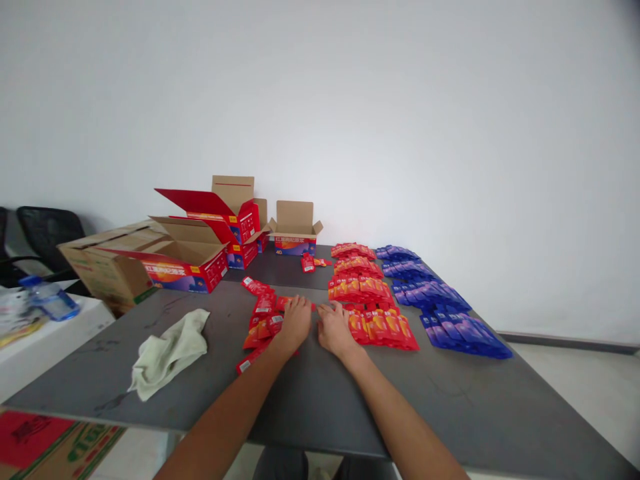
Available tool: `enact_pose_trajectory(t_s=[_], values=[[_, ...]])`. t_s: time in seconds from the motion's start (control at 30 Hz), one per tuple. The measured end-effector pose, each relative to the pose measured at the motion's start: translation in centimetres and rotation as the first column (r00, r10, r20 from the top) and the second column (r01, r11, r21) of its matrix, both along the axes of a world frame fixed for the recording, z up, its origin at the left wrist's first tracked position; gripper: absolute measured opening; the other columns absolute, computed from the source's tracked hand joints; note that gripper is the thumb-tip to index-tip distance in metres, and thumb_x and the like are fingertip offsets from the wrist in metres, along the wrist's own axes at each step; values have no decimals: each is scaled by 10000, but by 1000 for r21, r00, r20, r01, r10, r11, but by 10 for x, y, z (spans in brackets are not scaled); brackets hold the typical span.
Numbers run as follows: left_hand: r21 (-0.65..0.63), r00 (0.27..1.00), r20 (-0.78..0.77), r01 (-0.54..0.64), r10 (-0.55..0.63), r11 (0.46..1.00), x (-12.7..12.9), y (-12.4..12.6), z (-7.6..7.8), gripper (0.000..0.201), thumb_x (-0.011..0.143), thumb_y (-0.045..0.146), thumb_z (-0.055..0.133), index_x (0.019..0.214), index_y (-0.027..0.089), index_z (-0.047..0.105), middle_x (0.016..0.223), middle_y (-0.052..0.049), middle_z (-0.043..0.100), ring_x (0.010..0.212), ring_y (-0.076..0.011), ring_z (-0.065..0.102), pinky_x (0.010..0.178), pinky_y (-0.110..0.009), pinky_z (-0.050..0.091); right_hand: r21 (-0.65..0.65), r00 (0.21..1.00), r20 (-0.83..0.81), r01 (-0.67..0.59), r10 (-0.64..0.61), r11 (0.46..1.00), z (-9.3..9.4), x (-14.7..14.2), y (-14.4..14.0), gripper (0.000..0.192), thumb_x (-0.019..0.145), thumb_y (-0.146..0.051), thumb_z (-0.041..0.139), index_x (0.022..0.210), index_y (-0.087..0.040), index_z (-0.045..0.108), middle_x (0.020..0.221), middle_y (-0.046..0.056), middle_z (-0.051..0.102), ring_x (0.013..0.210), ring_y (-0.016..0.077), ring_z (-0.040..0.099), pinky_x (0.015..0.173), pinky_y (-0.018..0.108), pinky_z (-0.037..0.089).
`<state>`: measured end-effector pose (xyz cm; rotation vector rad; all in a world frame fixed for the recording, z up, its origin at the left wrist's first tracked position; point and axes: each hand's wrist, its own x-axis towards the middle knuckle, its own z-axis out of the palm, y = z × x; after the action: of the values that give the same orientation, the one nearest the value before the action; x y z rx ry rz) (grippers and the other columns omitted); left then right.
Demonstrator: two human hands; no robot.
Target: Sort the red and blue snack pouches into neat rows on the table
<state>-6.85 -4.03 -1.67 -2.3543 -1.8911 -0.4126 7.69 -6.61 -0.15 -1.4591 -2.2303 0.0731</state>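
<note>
From the head camera we see both of our hands laid flat on a dark grey table (310, 393), side by side near the middle. Our left hand (295, 323) rests palm down, fingers spread and gripping nothing, on the edge of a loose pile of red sachets (261, 313) that trails off toward eleven o'clock. Our right hand (334, 328) lies flat too, fingers extended and empty — its fingertips point at twelve o'clock, just beside the neat rows of red sachets (367, 297). Those rows run away from us toward one o'clock, and alongside them, further to two o'clock, lie rows of blue sachets (440, 307).

At nine o'clock from our hands a pale green cloth (170, 350) lies crumpled on the table. At ten to eleven o'clock stand open red cartons (200, 257), with one small open box (295, 233) at twelve o'clock by the white wall and a couple of stray red sachets in front of it. Far left — off the table — sits a water bottle (50, 299) near a black chair (43, 237).
</note>
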Motion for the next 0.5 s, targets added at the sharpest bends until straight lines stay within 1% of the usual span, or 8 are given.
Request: enact_pose_trajectory(t_s=[0.13, 0.27, 0.37, 0.5], values=[[-2, 994, -21, -105, 105, 994, -15, 10, -4, 422, 927, 144, 372, 1289, 130, 587, 1363, -206, 543, 1328, -354, 418, 1052, -533, 313, -11, 1000, -5, -19, 19, 1000, -6, -15, 7, 409, 836, -158, 492, 1221, -209, 623, 1301, 89, 605, 1273, 323, 361, 973, 430, 296], [-11, 981, -10, -192, 192, 981, -20, 17, -7, 398, 927, 129, 362, 1202, 152, 649, 1205, -205, 637, 1209, -351, 515, 1026, -577, 297, -27, 1000, -19, -15, 15, 1000, -15, -20, 10, 456, 808, -150, 517, 1250, -215, 608, 1304, 79, 605, 1279, 320, 356, 987, 424, 279], [-24, 980, -11, -200, 200, 979, -20, 20, -5, 360, 917, 132, 378, 1090, 136, 693, 1106, -200, 675, 1125, -350, 557, 984, -563, 332, -50, 1000, -30, 3, -4, 999, -20, -21, 12, 467, 788, -143, 530, 1240, -219, 617, 1288, 79, 614, 1284, 322, 351, 993, 425, 276], [-48, 984, -18, -178, 177, 983, -16, 22, 3, 350, 919, 140, 370, 987, 137, 713, 1018, -184, 702, 1066, -337, 587, 935, -514, 377, -29, 997, -71, 5, -7, 1000, -21, -20, 13, 428, 820, -150, 501, 1224, -210, 627, 1272, 81, 622, 1286, 311, 352, 1002, 412, 283]])
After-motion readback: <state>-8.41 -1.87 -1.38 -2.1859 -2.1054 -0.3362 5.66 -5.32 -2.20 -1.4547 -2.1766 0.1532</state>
